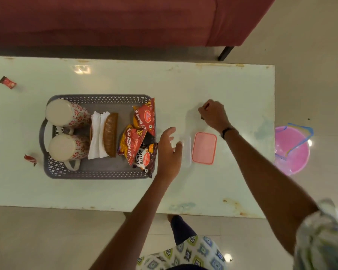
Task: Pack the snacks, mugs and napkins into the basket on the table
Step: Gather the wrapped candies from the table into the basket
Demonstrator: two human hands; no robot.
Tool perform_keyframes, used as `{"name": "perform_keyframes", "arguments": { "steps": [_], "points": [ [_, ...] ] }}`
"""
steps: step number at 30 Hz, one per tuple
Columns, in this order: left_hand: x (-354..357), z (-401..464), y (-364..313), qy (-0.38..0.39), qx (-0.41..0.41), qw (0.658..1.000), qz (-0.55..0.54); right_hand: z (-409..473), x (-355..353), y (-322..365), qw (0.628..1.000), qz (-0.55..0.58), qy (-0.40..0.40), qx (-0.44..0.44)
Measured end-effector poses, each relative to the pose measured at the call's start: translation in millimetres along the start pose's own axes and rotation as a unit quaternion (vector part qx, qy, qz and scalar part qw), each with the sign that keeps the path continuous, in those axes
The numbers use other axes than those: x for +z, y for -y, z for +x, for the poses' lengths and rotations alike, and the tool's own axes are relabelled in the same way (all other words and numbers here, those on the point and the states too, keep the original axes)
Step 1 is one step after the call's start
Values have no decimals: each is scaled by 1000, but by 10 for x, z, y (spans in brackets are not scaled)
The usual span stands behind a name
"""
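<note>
A grey perforated basket stands on the pale table. It holds two floral mugs lying on their sides at the left. In its middle are white napkins in a brown wicker holder. Red snack packets and a dark peanut packet fill its right side. My left hand hovers open just right of the basket, beside a clear container with a pink lid. My right hand is closed on something small and red, farther back on the table.
Two small red wrappers lie on the table, one at the far left and one by the basket's left end. A pink bucket stands on the floor off the table's right end. A maroon sofa runs behind the table.
</note>
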State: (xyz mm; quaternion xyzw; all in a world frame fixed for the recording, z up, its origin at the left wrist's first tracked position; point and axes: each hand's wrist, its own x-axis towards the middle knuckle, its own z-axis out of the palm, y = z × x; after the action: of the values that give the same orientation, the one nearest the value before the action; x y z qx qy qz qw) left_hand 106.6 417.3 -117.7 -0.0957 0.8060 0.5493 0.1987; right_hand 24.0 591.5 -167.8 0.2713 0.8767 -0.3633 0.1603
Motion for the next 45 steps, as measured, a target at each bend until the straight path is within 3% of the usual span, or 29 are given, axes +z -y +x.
{"name": "perform_keyframes", "arguments": {
  "steps": [2,6,11,15,22,27,32,36,41,45],
  "points": [
    [-6,-114,-16,1,-54,995,-87,-449,67,50,994,106,12,-6],
    [-45,-306,-70,34,-163,957,-237,-1284,330,134,986,119,90,-75],
    [-72,-403,44,-37,-169,970,-172,-1468,412,113,978,183,104,3],
    [-36,-406,33,-97,-144,979,-103,-1440,362,62,981,186,23,57],
    [-107,-707,40,-37,-113,992,-43,-1453,262,198,968,230,31,96],
    [-239,-953,181,-24,-121,990,-68,-1551,311,344,982,173,40,65],
    [-518,-961,219,-23,-125,986,-103,-1839,290,465,987,153,-45,28],
    [-1094,-899,307,-84,-106,980,-144,-2148,443,853,974,214,-71,-33],
    [-2217,-720,683,-223,-85,959,-155,-2250,1101,1901,967,212,58,-129],
    [-3086,-420,1215,-340,-98,933,-69,-2234,1834,2702,951,178,159,-197]
  ]
}}
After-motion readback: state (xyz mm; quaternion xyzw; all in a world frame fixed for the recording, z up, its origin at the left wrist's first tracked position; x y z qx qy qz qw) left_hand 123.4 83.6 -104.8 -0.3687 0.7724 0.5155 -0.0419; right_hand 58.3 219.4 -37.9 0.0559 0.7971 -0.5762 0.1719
